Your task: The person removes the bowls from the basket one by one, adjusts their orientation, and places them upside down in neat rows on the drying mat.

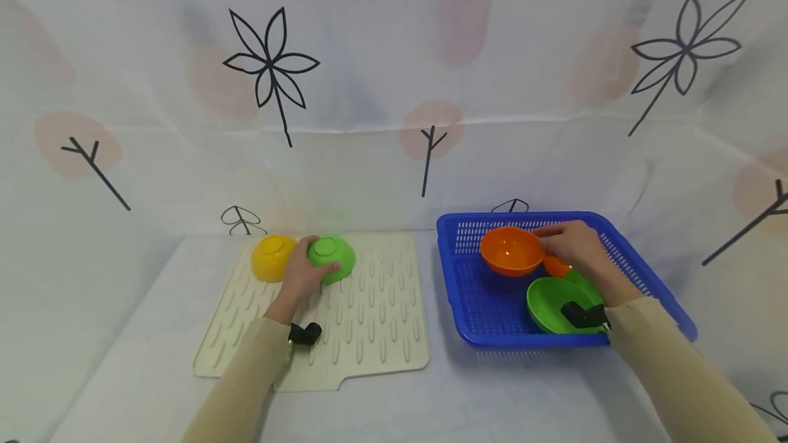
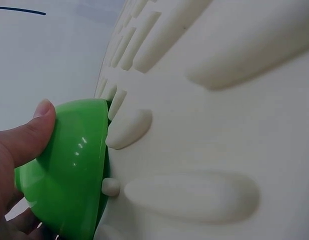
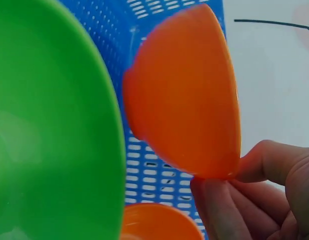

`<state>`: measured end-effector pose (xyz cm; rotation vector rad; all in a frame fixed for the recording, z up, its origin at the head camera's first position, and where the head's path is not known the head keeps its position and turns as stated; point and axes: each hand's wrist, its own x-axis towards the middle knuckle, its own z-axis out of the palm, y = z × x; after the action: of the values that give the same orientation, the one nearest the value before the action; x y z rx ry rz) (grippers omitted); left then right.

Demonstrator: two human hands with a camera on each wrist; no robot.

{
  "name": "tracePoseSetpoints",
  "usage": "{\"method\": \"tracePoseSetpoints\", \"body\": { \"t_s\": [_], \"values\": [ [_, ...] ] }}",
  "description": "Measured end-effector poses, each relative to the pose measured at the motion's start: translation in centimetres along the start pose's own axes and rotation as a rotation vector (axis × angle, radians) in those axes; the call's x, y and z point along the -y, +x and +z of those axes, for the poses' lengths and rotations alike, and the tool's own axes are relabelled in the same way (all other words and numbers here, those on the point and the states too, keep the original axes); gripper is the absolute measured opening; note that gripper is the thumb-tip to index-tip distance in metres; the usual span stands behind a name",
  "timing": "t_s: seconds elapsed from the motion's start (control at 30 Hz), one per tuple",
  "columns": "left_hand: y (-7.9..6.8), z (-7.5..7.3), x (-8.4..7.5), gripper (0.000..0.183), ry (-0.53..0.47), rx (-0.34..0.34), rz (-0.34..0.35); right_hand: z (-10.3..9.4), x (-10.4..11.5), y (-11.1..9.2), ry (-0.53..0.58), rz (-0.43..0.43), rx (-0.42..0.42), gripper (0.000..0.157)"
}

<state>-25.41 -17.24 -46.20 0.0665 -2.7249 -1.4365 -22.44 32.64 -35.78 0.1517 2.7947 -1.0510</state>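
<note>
My left hand (image 1: 303,272) grips a green bowl (image 1: 332,260) that lies upside down on the cream ridged drying mat (image 1: 375,320). In the left wrist view the thumb presses the green bowl's (image 2: 77,165) side, and its rim is down at the mat's ridges. Just left of that hand sits an upturned yellow bowl (image 1: 271,260). My right hand (image 1: 575,246) pinches the rim of an orange bowl (image 1: 511,253), held upright over the blue basket (image 1: 458,292). The right wrist view shows thumb and fingers on the orange bowl's (image 3: 189,95) edge.
Inside the basket, a green bowl (image 1: 548,303) leans toward the front right, with another orange bowl (image 1: 557,266) behind it, partly covered by the right hand. A white cloth (image 1: 394,176) with flower drawings hangs behind the table.
</note>
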Motion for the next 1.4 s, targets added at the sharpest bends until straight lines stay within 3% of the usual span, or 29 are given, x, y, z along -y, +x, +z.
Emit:
{"method": "tracePoseSetpoints", "body": {
  "t_s": [0.27,0.57,0.73,1.4],
  "values": [
    [0.0,0.0,0.2,0.083,-0.006,0.002,0.018,-0.1,1.2,-0.9,0.035,-0.005,-0.032,0.051],
    [-0.1,-0.1,0.0,0.083,-0.015,0.001,0.02,0.2,4.0,-3.1,-0.023,-0.12,-0.039,0.047],
    [-0.2,-0.1,-0.1,0.083,-0.015,0.002,0.017,1.1,5.2,-4.4,0.041,-0.155,-0.047,0.046],
    [-0.4,-0.1,-0.1,0.088,-0.034,-0.006,0.013,5.2,8.0,-8.3,0.122,-0.227,-0.072,0.036]
  ]
}}
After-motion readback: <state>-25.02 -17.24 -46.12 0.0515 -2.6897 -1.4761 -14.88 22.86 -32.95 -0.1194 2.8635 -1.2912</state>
